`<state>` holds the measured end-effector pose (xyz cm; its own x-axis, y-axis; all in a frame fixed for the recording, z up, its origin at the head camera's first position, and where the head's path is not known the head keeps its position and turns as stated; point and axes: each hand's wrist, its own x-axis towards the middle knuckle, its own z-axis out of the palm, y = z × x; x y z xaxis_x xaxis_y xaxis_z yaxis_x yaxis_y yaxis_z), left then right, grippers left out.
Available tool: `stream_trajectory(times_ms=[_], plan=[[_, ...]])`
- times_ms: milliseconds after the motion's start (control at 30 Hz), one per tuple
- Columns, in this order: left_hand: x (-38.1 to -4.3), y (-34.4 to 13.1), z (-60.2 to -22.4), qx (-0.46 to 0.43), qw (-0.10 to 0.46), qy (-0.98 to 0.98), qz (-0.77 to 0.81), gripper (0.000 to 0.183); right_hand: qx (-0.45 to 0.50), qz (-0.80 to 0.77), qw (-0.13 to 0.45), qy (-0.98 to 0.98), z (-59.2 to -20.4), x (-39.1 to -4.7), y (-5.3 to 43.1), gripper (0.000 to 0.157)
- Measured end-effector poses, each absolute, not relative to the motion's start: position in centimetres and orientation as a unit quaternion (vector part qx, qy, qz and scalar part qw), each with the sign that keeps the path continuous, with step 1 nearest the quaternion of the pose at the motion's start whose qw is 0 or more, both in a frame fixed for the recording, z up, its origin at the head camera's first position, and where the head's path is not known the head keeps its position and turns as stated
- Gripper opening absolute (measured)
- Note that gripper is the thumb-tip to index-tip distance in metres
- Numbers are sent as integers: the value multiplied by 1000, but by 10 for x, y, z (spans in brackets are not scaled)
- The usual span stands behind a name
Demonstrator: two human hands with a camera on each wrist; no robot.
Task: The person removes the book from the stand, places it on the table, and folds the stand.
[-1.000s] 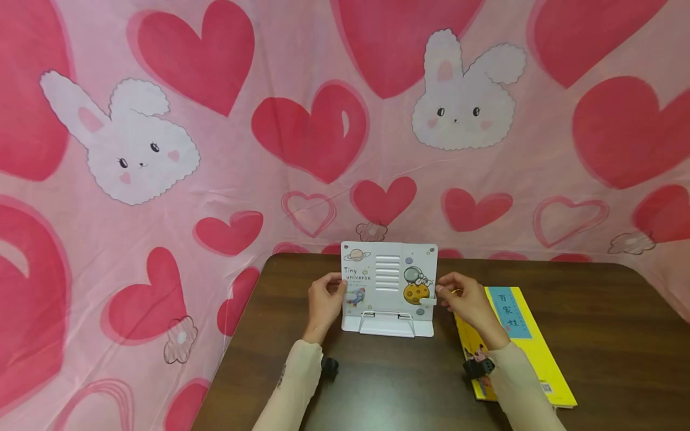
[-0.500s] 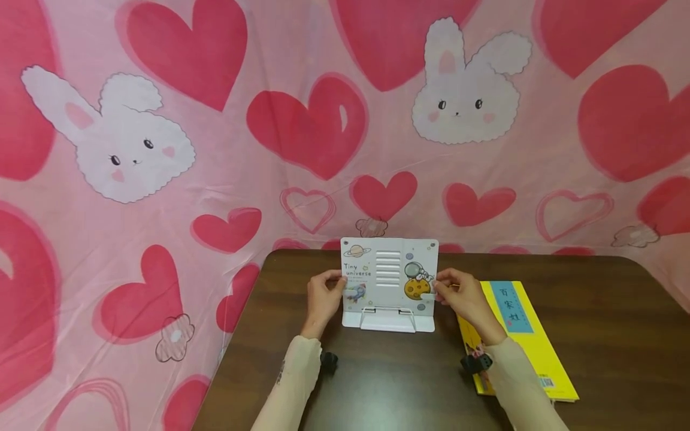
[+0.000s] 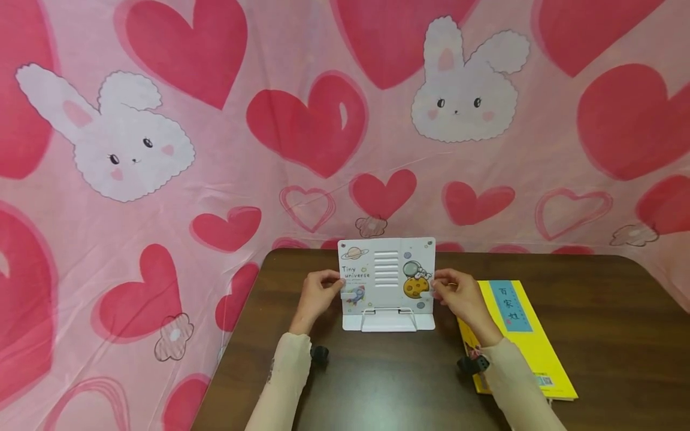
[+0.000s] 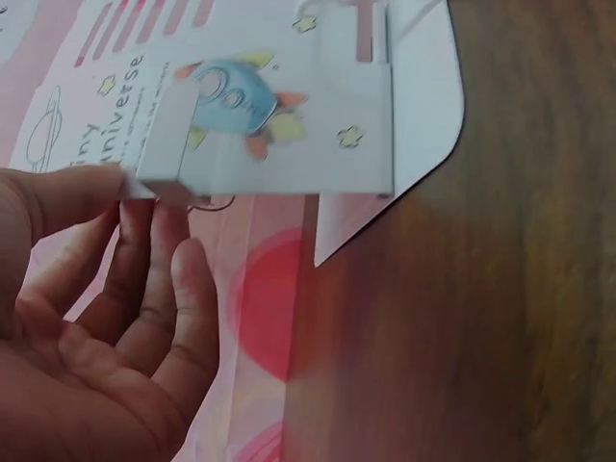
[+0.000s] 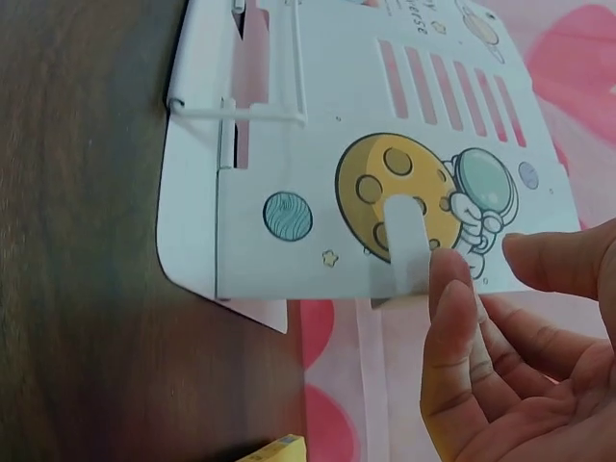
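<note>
A white book stand (image 3: 386, 281) printed "Tiny universe" stands upright on the table, its wire-framed ledge (image 3: 389, 322) at the front. My left hand (image 3: 319, 293) pinches the stand's left edge, thumb in front beside a small white page clip (image 4: 170, 135) that lies near the rocket picture. At the right edge, my right hand (image 3: 458, 293) grips with its thumb over the front by the astronaut. One of its fingertips is right at the other page clip (image 5: 406, 241), which lies across the yellow moon. In the head view the stand's edges hide some fingertips.
A yellow book (image 3: 530, 353) with a blue title label lies flat on the dark wooden table (image 3: 604, 323), partly under the right forearm. Behind the table hangs a pink cloth (image 3: 383, 137) with hearts and rabbits.
The left forearm has swung slightly left, and the stand has shifted a little left with the hands. The left page clip shows more plainly. Both hands stay at the stand's sides.
</note>
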<state>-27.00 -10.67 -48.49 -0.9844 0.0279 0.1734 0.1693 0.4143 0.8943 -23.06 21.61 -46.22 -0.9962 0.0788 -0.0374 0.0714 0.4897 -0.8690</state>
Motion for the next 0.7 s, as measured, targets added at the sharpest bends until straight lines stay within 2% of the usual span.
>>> stream_trajectory(times_ms=[500, 700], plan=[[-265, -125, -476, -111, -58, -843, -524, 11, -31, 482, 29, -875, -462, -221, 205, 49], [-266, -129, -475, -174, -91, -831, -521, 14, -24, 471, 32, -881, -465, -221, 201, 58]])
